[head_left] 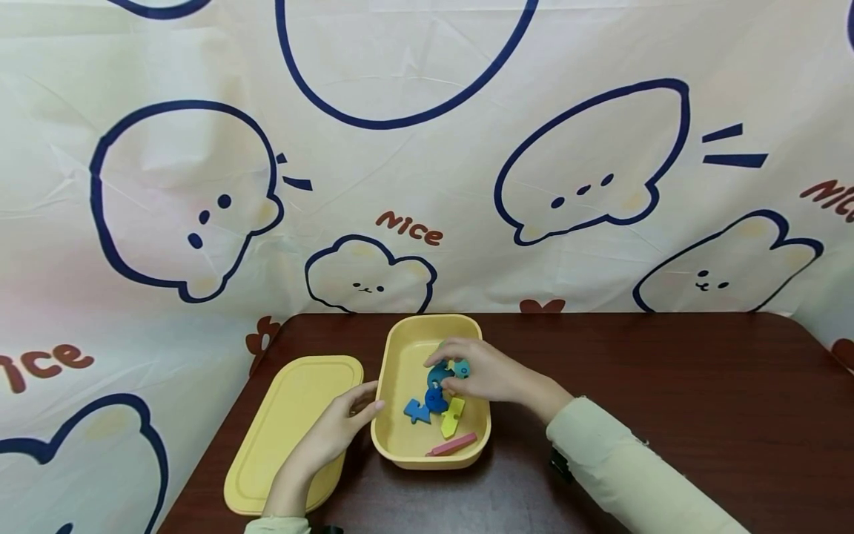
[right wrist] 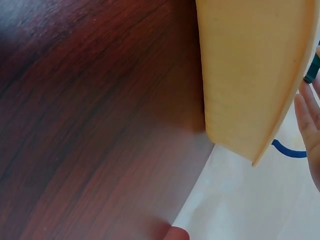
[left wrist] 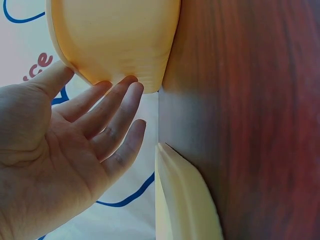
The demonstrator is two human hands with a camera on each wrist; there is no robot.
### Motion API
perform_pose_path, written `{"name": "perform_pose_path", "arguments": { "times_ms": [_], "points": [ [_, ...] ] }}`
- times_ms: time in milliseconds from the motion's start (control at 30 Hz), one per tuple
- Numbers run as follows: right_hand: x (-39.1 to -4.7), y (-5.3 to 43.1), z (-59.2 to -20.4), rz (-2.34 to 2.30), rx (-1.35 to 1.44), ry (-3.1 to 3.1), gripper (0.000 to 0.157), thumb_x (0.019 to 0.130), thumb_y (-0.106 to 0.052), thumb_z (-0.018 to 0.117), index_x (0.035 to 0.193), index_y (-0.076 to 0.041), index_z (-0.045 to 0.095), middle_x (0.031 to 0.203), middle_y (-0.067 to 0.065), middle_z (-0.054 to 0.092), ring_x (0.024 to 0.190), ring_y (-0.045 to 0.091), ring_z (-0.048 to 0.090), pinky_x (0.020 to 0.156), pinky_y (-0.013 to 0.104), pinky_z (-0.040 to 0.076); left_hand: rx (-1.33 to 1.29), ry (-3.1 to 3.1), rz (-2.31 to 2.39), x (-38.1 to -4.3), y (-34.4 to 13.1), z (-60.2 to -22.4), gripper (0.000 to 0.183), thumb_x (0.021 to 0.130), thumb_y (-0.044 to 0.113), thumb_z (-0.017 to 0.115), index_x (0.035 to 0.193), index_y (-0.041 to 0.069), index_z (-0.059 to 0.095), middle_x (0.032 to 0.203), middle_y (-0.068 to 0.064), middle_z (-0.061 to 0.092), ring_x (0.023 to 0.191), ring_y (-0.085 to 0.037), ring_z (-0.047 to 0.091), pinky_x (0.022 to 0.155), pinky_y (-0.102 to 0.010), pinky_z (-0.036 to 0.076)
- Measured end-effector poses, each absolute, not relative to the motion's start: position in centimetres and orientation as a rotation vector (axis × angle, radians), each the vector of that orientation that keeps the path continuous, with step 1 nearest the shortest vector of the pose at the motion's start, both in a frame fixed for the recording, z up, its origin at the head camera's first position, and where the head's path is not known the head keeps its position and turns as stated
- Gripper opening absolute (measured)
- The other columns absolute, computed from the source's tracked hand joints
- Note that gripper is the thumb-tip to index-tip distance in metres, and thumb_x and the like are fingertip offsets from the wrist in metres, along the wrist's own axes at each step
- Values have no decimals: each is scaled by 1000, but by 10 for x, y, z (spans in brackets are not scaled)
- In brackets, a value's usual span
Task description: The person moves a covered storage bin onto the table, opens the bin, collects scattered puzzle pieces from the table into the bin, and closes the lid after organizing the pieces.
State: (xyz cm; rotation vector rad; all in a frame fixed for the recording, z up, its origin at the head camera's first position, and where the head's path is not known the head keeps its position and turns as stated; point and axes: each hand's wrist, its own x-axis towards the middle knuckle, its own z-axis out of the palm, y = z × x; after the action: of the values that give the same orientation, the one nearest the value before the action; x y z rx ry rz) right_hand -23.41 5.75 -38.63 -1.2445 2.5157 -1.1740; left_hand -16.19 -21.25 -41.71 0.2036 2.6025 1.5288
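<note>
A yellow rectangular box (head_left: 394,443) stands on the dark wooden table. My left hand (head_left: 339,428) touches its left side; in the left wrist view the fingertips rest on the box's outer wall (left wrist: 115,45), the thumb at the rim. My right hand (head_left: 490,374) reaches in over the right edge and pinches a dark teal rounded piece (head_left: 438,374), partly hidden by the fingers. Just under it lies a blue animal-shaped piece (head_left: 437,400). Around these are a blue jigsaw-shaped piece (head_left: 416,411), a yellow arrow-like piece (head_left: 453,417) and a pink crayon-like stick (head_left: 452,445).
A yellow lid (head_left: 293,415) lies flat left of the box, partly under my left forearm. The dark table (head_left: 667,415) extends to the right. Behind it hangs a white cloth (head_left: 467,178) printed with cartoon outlines.
</note>
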Motion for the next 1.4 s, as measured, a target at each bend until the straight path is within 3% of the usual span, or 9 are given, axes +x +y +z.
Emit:
{"name": "perform_pose_path", "arguments": {
  "times_ms": [300,900,1167,1400],
  "points": [
    [-240,46,-392,-1161,-1257,2531,29,90,-7,74,119,-5,70,114,1,65,102,16,58,93,45,49,194,2608,1515,-161,-214,-415,45,101,16,60,140,-4,51,128,-17,62,118,-30,58,99,-49,45],
    [-251,36,-404,-1090,-1101,2581,28,90,-9,74,118,-10,71,111,-2,66,96,13,56,89,38,50,192,2598,1523,-161,-211,-414,44,101,16,60,139,-4,52,128,-17,62,118,-30,58,99,-49,45],
    [-255,33,-404,-1063,-1004,2556,30,92,-10,72,122,-11,68,107,-3,64,66,10,63,74,25,51,206,2587,1523,-162,-211,-414,46,101,17,59,140,-5,50,129,-18,61,119,-30,57,98,-49,45],
    [-259,25,-402,-951,-1020,2630,30,91,-13,73,121,-14,70,116,-5,66,98,12,56,95,30,47,230,2581,1514,-162,-213,-414,46,102,18,58,141,-6,49,130,-20,60,119,-32,57,98,-50,45]
  ]
}}
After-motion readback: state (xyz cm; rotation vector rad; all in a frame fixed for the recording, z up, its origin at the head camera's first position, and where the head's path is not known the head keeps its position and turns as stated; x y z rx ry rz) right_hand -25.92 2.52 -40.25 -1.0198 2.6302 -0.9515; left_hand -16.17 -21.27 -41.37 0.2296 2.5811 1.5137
